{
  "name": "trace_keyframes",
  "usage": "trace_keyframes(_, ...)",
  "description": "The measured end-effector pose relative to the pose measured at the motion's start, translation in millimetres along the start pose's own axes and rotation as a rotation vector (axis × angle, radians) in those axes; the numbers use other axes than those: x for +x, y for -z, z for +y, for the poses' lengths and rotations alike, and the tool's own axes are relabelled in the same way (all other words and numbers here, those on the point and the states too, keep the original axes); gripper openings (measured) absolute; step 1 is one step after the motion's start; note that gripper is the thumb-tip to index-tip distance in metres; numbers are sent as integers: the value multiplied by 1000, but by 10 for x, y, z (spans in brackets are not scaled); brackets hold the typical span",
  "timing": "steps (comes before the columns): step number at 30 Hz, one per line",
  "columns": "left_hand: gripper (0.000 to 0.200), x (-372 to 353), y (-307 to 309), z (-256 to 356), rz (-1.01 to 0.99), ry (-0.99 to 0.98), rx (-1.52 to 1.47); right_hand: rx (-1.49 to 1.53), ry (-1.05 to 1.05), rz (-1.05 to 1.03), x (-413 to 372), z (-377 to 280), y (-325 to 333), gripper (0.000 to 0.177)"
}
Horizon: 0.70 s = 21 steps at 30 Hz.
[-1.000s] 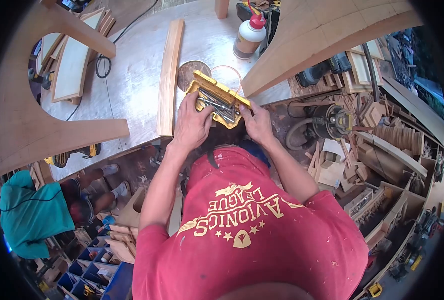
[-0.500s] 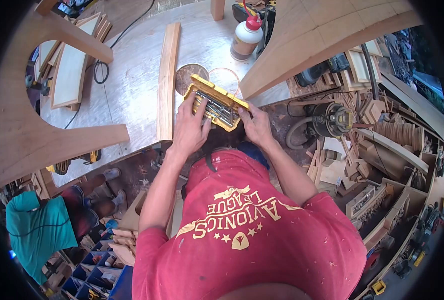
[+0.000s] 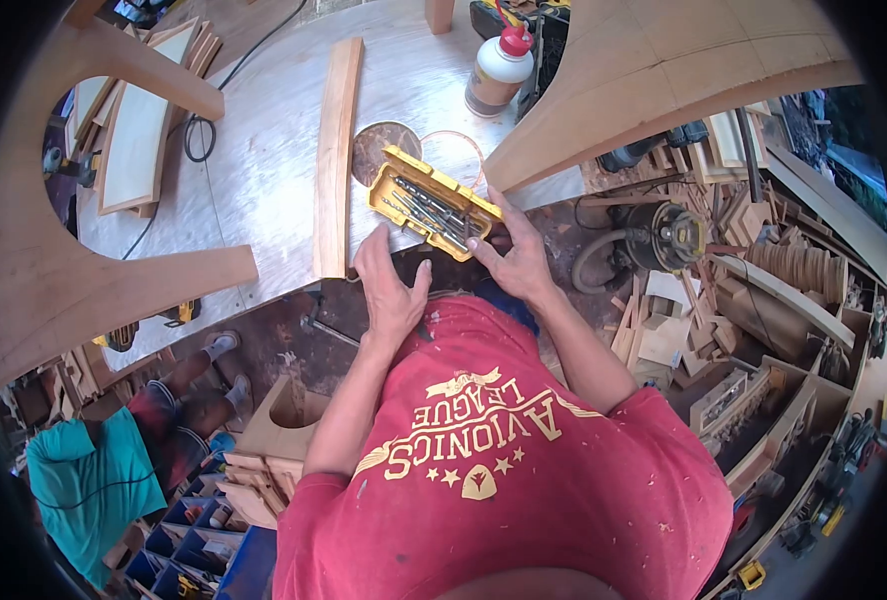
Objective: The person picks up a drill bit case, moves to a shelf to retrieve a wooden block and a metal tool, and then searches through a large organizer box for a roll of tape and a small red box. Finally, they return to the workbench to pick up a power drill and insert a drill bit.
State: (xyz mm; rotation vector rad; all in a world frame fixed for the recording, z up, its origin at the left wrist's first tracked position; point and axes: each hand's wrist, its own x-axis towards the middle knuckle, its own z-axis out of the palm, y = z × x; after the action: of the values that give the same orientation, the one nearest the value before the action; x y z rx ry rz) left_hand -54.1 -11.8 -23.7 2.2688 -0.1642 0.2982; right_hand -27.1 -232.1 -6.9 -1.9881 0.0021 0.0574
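Note:
An open yellow case [image 3: 434, 205] with several metal drill bits lies tilted at the near edge of the pale worktable [image 3: 264, 130]. My right hand [image 3: 514, 255] grips its right end between thumb and fingers. Just below the case's left end, my left hand [image 3: 394, 290] is off it, thumb and fingers apart, holding nothing. To the left of the case is a long wooden strip [image 3: 338, 160]. Behind the case lies a round disc [image 3: 386, 150], and further back stands a white bottle with a red cap [image 3: 500, 72].
Large curved wooden frames [image 3: 114, 285] [image 3: 654, 70] rise on both sides. A person in a green shirt [image 3: 94, 480] is at the lower left, near blue bins [image 3: 204, 545]. At right are a shop vacuum [image 3: 664, 238] and wood offcuts [image 3: 664, 340].
My left hand has let go of the case and moved down toward my body. My right hand still holds the case's right end. The person in green has shifted slightly.

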Motion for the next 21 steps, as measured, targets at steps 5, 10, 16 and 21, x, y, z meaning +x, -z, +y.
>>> trace_keyframes(5,68,19,-37,-83,22,-70,53,-193,239,65,-37,58,2,83)
trace_keyframes(10,54,-19,-115,-219,39,-152,162,-295,360,42,-111,63,-41,81)
trace_keyframes(16,39,22,-90,-95,3,-198,291,-477,313,-37,-146,-39,45,81)
trace_keyframes(21,20,152,-100,-200,3,-270,303,-422,367,-24,-149,32,11,79)
